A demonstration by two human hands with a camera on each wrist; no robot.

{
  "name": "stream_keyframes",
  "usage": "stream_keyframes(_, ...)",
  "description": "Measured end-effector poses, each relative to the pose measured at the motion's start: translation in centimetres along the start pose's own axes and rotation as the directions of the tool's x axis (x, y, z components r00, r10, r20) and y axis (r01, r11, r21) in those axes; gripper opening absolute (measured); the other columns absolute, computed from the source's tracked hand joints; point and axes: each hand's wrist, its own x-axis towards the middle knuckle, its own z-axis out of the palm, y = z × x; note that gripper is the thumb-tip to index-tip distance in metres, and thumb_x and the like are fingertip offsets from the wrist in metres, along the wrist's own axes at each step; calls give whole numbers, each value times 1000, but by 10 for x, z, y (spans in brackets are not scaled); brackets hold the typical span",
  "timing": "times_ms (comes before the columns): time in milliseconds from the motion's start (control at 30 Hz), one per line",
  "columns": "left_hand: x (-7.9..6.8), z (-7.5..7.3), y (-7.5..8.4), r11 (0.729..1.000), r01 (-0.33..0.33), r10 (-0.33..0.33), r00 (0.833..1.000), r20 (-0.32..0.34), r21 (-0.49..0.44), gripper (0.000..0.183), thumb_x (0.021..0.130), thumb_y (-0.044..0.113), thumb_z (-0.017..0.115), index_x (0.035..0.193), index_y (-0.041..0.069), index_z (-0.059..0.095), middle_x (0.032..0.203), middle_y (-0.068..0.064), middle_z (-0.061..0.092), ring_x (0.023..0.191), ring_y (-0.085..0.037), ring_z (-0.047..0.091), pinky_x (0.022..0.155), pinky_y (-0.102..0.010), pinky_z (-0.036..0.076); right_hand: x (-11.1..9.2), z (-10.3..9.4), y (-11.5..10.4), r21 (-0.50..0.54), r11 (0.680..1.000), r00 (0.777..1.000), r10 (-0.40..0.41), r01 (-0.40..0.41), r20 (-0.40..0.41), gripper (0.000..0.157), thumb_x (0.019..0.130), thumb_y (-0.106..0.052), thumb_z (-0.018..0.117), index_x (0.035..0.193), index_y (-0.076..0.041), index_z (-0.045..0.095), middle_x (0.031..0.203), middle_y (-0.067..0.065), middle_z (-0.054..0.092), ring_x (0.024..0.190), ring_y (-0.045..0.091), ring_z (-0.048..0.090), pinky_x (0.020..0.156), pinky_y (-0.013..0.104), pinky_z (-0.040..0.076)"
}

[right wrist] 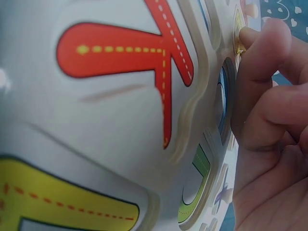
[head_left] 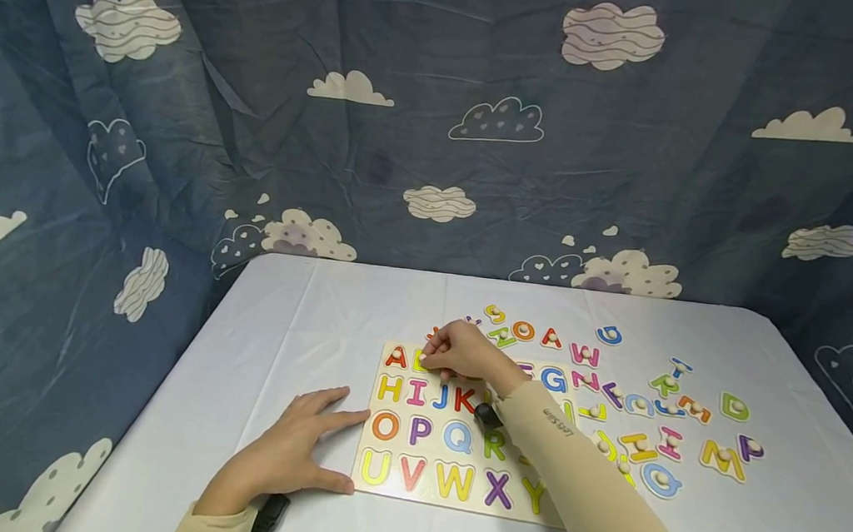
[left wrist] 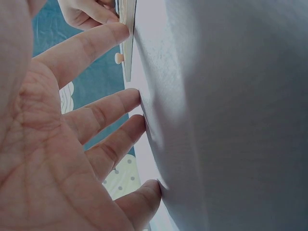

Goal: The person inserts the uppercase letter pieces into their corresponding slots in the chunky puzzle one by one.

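Observation:
A flat wooden alphabet puzzle board [head_left: 453,506] lies on the table with rows of coloured letter shapes. My right hand [head_left: 465,354] reaches over its top row, thumb and forefinger pinching the knob of a yellow letter piece [head_left: 419,361] just right of the red A [head_left: 396,357]. The hand covers much of that yellow piece; in the right wrist view its edge [right wrist: 238,30] shows beyond the fingertips. My left hand [head_left: 292,447] is spread beside the board, thumb at the lower left corner and forefinger at the left edge. In the left wrist view, a wooden knob [left wrist: 119,58] sticks up near the board's end.
Several loose knobbed letters lie behind and right of the board, among them an orange O [head_left: 522,331], a yellow M [head_left: 723,461] and a blue Q [head_left: 660,481]. White cloth [head_left: 302,323] covers the table; a dark cloud-patterned curtain [head_left: 405,156] hangs behind it.

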Motion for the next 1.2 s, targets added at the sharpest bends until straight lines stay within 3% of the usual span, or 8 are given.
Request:
stream_keyframes(533,0,-1,0,1000,1,-1,1000,0,0,92,68,53,99,150,26,65,169,-19,41,156,-50,34,125,-75,26,-9,-7,8,16,999,999,30,-30,-36,17,96,-27,82,98,-12,76,66,-2,64,53,7,54,49,20,38)
stream_keyframes(800,0,0,1,1000,9,-9,1000,-16,5,92,67,52,99,149,26,66,169,-19,42,157,-50,34,125,-74,26,-16,-20,17,37,997,995,74,-71,-67,20,97,-29,81,104,-11,75,70,-1,64,57,10,57,50,21,39)
stream_keyframes(1033,-2,0,2,1000,4,-4,1000,-21,3,92,67,50,100,149,25,66,168,-19,43,156,-50,36,124,-74,29,-28,-34,30,48,994,988,106,-101,-113,24,97,-31,80,108,-10,75,69,2,64,52,13,48,49,24,38)
stream_keyframes(1200,-3,0,3,1000,1,-1,1000,-18,-7,93,66,51,101,148,25,67,168,-19,43,155,-50,36,123,-74,30,-37,-42,41,49,992,981,122,-116,-150,26,97,-31,80,110,-9,75,74,3,64,58,15,56,52,25,42)
